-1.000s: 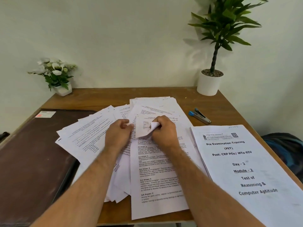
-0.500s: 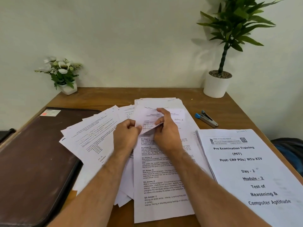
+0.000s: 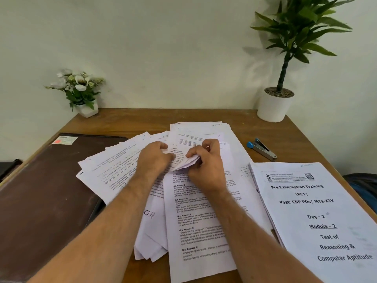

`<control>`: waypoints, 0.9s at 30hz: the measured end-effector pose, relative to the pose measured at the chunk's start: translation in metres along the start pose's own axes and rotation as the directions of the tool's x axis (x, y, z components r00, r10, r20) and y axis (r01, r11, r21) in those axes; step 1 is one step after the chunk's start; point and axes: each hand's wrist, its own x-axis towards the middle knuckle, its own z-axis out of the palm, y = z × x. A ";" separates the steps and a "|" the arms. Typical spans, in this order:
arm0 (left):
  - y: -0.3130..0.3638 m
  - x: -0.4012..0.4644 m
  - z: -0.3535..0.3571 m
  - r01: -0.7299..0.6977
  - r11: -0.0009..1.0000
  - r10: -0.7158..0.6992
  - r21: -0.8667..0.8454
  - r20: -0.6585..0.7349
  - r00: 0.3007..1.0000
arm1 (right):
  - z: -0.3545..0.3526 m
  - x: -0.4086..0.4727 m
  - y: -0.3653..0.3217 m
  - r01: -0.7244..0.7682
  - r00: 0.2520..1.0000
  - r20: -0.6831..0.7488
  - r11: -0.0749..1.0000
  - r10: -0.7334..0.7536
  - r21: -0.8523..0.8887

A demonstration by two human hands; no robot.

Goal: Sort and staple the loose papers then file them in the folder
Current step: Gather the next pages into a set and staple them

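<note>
Loose printed papers (image 3: 122, 170) lie fanned across the middle of the wooden desk (image 3: 130, 121). My right hand (image 3: 206, 166) pinches the folded-up corner of a top sheet (image 3: 186, 163). My left hand (image 3: 153, 158) rests on the pile just left of it, fingers curled at that sheet's edge. A sorted stack headed "Pre Examination Training" (image 3: 318, 217) sits at the right. A blue and metal stapler (image 3: 262, 149) lies beyond that stack. The dark brown folder (image 3: 44, 197) lies closed at the left.
A small white pot of white flowers (image 3: 78, 92) stands at the back left corner. A tall green plant in a white pot (image 3: 274, 105) stands at the back right. A dark bag (image 3: 365, 188) sits off the desk's right edge.
My right hand has bent the sheet's corner further up and over, and both hands shifted slightly. The view has tilted a little.
</note>
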 end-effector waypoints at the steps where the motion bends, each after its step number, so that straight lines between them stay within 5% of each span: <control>1: 0.001 0.003 0.002 0.017 0.999 -0.018 0.041 0.003 1.000 | -0.003 0.000 -0.002 -0.023 1.000 0.007 1.000 0.023 -0.002; 6: 0.000 -0.004 0.003 -0.019 0.984 0.002 -0.175 -0.097 0.995 | -0.004 -0.005 -0.008 -0.066 0.998 0.009 0.997 0.066 -0.044; 12: -0.012 -0.021 -0.008 -0.310 0.940 0.320 -0.145 0.056 0.946 | 0.002 -0.001 -0.003 -0.041 0.996 -0.083 0.999 0.042 0.006; 21: -0.027 -0.024 -0.010 -0.276 0.937 0.314 -0.217 0.168 0.934 | 0.005 -0.004 -0.001 0.122 0.963 -0.245 0.992 -0.109 0.037; 25: -0.031 -0.018 -0.023 -0.354 0.903 0.404 -0.243 0.205 0.891 | 0.006 -0.006 -0.003 0.017 0.967 -0.254 0.993 0.014 0.119; 27: -0.027 -0.009 -0.027 -0.303 0.930 0.340 -0.209 0.173 0.924 | 0.003 -0.005 -0.005 -0.045 0.982 -0.177 0.994 0.062 0.096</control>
